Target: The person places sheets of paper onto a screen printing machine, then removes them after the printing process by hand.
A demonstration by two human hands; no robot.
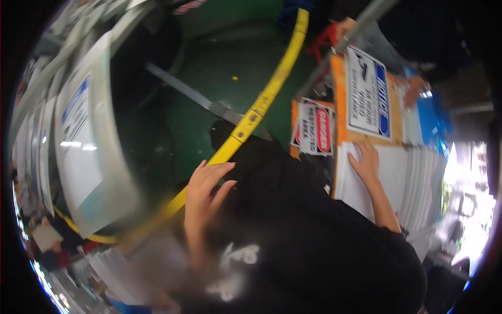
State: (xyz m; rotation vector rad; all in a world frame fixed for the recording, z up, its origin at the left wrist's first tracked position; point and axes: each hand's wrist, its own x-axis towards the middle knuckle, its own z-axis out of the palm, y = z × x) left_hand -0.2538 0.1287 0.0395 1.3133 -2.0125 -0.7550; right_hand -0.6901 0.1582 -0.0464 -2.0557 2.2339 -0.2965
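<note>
My left hand is raised in front of my dark top, its fingers stretched out and thumb apart, with nothing in it. Behind it a yellow strip with dark marks runs diagonally across the view. To the right, my right hand lies with fingers spread on a stack of white sheets. Just beyond that hand is a white and blue NOTICE video surveillance sign. Left of it lies a red and white DANGER restricted area sign.
Another person's hand is beyond the NOTICE sign, near blue plastic. A second hand shows at the top by a grey metal bar. On the left a pale frame holds a printed sheet. The floor is green.
</note>
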